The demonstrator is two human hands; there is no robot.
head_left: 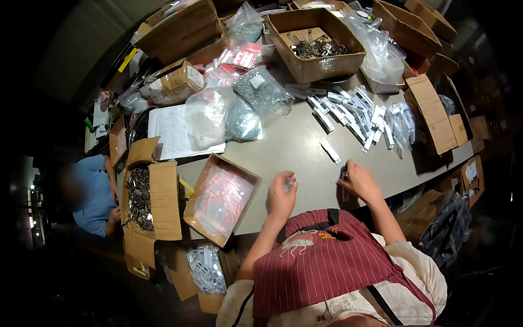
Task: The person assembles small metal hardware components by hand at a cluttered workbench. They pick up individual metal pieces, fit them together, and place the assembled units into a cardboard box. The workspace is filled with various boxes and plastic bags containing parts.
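My left hand (281,199) is closed, palm turned inward, around a small shiny, see-through piece (287,185); its exact kind is too small to tell. My right hand (359,181) has its fingers bent at the upper part of a slim, dark-looking strip with a pale end (345,193), near the table's front edge. Just beyond the right hand, one white-and-silver slim bar-shaped part (330,151) lies alone. Farther back is a loose pile of similar bar-shaped parts (354,117). Left of my left hand stands an open box of clear, red-lined plastic bags (223,201).
A carton (327,64) of small metal pieces stands at the back of the table (294,136). Filled plastic bags (261,92) and papers (169,131) lie back left. At left, a carton (164,201) holds dark metal parts; beyond it sits another person in blue (95,196).
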